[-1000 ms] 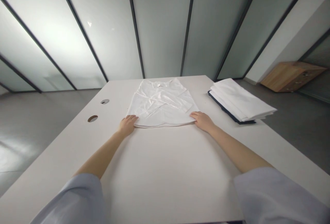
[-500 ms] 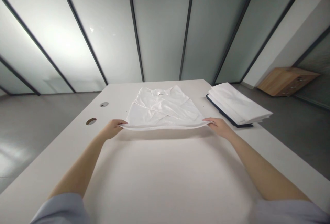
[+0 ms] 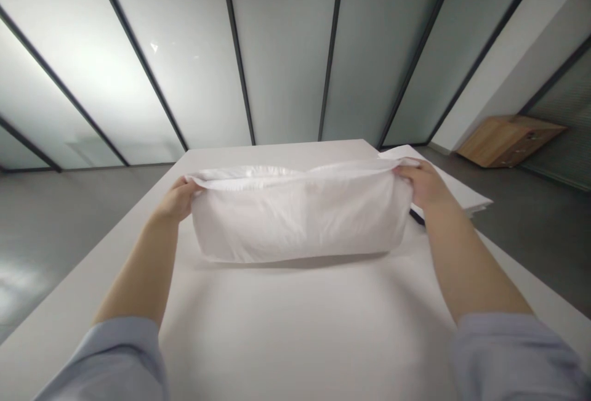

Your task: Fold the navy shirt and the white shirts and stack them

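A thin white garment (image 3: 300, 216) is stretched between my hands above the table (image 3: 295, 321), its near part hanging down like a curtain. Its exact kind I cannot make out. My left hand (image 3: 181, 196) pinches the garment's upper left corner. At the upper right corner my right hand (image 3: 422, 182) grips it between thumb and fingers. Creases run down the hanging cloth, and its lower edge hangs close to the tabletop, with a shadow beneath. The hanging cloth hides whatever lies directly behind it.
A stack of folded white cloth (image 3: 455, 185) lies at the table's right edge, partly behind my right hand, with a dark item (image 3: 417, 217) under it. A wooden cabinet (image 3: 510, 141) stands on the floor at right. Frosted glass panels (image 3: 286, 50) rise behind the table.
Both hands have risen and spread apart, lifting the garment, which lay mostly flat on the table. It now hangs from them and covers the table's two holes at left less clearly seen before.
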Available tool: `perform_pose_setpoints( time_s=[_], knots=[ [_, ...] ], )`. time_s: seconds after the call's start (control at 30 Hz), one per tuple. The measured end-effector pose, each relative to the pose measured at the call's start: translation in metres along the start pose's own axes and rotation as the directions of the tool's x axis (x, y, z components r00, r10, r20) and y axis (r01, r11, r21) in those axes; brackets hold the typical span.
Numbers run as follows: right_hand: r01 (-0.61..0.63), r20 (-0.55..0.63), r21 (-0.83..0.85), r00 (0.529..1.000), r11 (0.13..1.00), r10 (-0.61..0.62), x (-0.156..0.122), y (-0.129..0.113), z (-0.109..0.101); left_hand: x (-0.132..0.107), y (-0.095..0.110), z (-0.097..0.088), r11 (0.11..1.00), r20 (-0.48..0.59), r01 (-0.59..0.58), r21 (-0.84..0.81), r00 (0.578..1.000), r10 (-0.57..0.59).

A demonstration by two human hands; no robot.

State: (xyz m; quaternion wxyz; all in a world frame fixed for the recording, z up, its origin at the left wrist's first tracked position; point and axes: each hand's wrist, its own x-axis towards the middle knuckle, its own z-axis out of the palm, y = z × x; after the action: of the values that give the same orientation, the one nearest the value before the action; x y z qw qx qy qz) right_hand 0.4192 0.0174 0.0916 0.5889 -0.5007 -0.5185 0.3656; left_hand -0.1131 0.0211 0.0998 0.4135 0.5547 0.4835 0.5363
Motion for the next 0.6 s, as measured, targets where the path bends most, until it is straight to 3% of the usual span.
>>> perform_pose_setpoints(
  time_s=[0.1,0.17,0.27,0.33,0.4,0.5,0.6],
  knots=[
    [-0.042,-0.079,-0.076,0.996,0.996,0.035,0.046,0.024,0.029,0.042,-0.023,0.022,0.994,-0.084,0.098,0.052,0.992,-0.093],
    [-0.095,-0.132,-0.183,0.989,0.979,0.071,0.071,0.048,0.041,0.062,-0.042,0.036,0.957,-0.208,0.174,0.233,0.970,-0.126],
    [-0.208,-0.146,-0.484,0.977,0.850,0.156,0.088,0.084,0.053,0.073,-0.067,0.058,0.759,-0.350,0.211,0.616,0.937,0.024],
    [-0.186,-0.095,-0.657,0.982,0.731,0.164,0.085,0.103,0.063,0.066,-0.080,0.076,0.597,-0.262,0.127,0.792,0.954,0.143],
    [-0.044,0.027,-0.762,0.995,0.646,0.100,0.072,0.117,0.078,0.054,-0.088,0.097,0.475,-0.081,-0.001,0.880,0.985,0.152],
    [0.219,0.267,-0.821,0.964,0.528,0.016,0.042,0.132,0.106,0.036,-0.098,0.127,0.355,0.137,-0.129,0.926,0.991,0.003],
    [0.319,0.379,-0.852,0.923,0.415,0.068,0.013,0.141,0.128,0.024,-0.108,0.147,0.286,0.181,-0.130,0.949,0.970,-0.160]
  ],
)
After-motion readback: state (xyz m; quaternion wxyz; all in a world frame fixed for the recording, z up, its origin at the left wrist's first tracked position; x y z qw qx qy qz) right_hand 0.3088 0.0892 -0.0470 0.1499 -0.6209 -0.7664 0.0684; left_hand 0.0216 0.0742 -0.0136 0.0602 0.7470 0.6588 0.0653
